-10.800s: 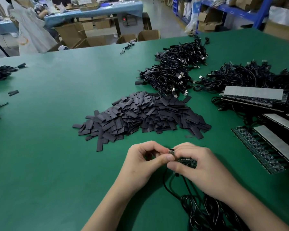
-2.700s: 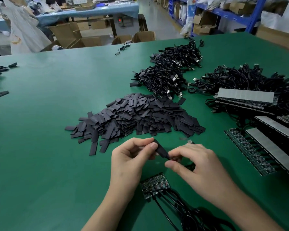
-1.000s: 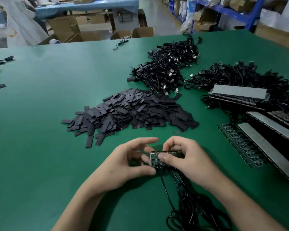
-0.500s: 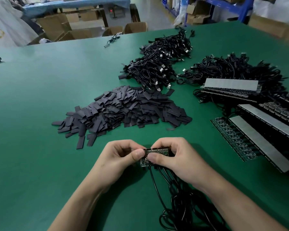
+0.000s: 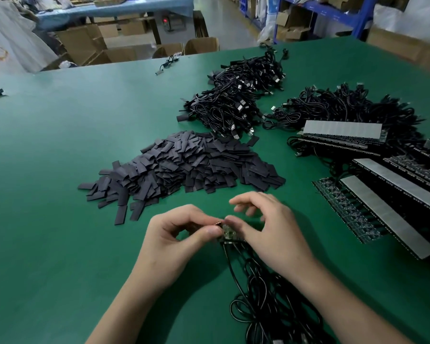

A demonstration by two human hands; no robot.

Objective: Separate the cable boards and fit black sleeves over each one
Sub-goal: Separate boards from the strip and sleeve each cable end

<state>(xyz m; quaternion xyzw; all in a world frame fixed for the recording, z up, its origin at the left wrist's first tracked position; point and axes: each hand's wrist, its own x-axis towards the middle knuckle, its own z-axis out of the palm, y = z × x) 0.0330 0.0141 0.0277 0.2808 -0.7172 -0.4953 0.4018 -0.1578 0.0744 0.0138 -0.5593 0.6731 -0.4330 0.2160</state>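
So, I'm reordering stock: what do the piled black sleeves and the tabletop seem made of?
Black sleeves: matte, flat flexible tubing, probably plastic heat-shrink; dull, no glare. Tabletop: smooth green mat, perhaps rubber or vinyl; soft even sheen, no grain.

**A Factory Assembly Floor**

A broad work table under green matting carries bulk stock — a heap of flat black sleeve pieces, tangled piles of thin black USB cables and long panels of joined green circuit boards backed with grey strips. Beyond it stand open brown cardboard cartons, a blue-topped bench and blue steel shelving beside a grey concrete aisle — the look of an electronics workshop inside a warehouse.
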